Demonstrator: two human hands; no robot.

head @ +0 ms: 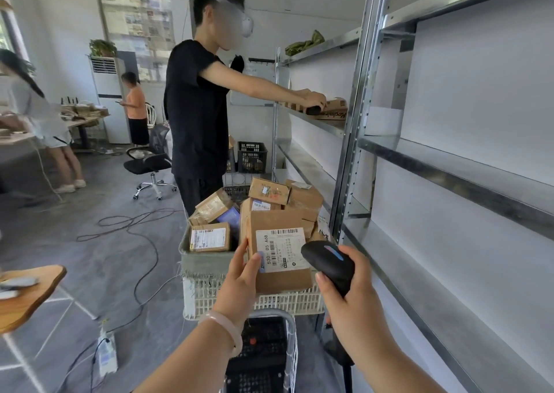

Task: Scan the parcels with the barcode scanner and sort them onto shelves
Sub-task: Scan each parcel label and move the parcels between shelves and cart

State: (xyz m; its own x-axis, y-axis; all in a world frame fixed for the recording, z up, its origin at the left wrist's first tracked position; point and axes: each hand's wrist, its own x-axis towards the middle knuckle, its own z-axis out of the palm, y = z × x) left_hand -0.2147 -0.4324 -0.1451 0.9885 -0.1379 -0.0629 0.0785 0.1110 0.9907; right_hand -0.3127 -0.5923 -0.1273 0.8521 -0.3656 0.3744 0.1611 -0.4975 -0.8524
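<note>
My left hand (239, 284) grips a brown cardboard parcel (287, 278) by its left edge, holding it above the basket with its white barcode label (280, 250) facing me. My right hand (350, 293) grips a black barcode scanner (328, 261), whose head sits just right of the label and points at it. Below lies a white plastic basket (269, 302) piled with several other cardboard parcels (209, 237). Metal shelves (449, 165) run along the right.
A person in black stands beyond the basket, reaching to a parcel (332, 109) on the far shelf. A cart handle (287, 326) is below my hands. Cables (141, 243) cross the floor at left; a wooden table corner (33, 290) juts in, and an office chair (153, 165) stands behind.
</note>
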